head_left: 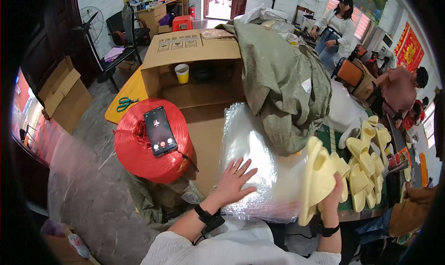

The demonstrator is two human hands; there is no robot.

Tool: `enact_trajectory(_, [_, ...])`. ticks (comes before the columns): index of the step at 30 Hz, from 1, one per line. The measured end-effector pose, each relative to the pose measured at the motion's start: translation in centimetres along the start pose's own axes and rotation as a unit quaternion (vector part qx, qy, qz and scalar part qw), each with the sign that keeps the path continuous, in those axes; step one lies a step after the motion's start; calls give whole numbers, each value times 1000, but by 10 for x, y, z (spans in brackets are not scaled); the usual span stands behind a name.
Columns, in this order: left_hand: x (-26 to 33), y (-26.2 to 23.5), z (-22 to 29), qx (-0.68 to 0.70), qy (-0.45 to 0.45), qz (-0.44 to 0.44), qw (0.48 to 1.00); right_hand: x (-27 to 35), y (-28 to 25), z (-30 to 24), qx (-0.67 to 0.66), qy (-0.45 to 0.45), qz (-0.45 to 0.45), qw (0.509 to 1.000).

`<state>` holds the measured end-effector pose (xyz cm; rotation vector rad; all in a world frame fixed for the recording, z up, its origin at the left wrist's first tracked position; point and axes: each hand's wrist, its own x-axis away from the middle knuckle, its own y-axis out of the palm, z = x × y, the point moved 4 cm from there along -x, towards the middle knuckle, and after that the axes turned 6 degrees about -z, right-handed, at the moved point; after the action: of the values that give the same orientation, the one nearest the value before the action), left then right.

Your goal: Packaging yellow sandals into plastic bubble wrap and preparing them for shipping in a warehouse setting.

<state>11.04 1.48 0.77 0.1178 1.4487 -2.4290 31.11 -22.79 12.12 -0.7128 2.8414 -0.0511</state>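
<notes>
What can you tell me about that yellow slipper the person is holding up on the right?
The pale yellow slipper is a thick-soled, open slide that looks like soft foam or rubber. The right hand grips it from behind near its lower half, holding it on end, sole edge toward the camera, beside the stack of clear plastic bags. It looks clean and unworn. More slippers of the same kind lie piled on the table just behind it.

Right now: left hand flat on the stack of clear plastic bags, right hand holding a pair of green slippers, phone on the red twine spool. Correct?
Not quite. The head view shows the slippers in the right hand are pale yellow, not green. The rest holds: left hand flat on the stack of clear plastic bags, phone on the red twine spool.
</notes>
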Motion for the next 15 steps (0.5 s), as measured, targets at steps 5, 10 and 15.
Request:
enact_trajectory(5, [-5,-2,5,-12,10,22,1000,12,72,28,206,-26,-151,966])
enact_trajectory(10, [-9,-25,15,184,-68,47,979,15,109,36,437,-237,-289,818])
enact_trajectory(15, [-12,-26,15,197,-65,23,978,-3,108,56,457,-176,-380,785])
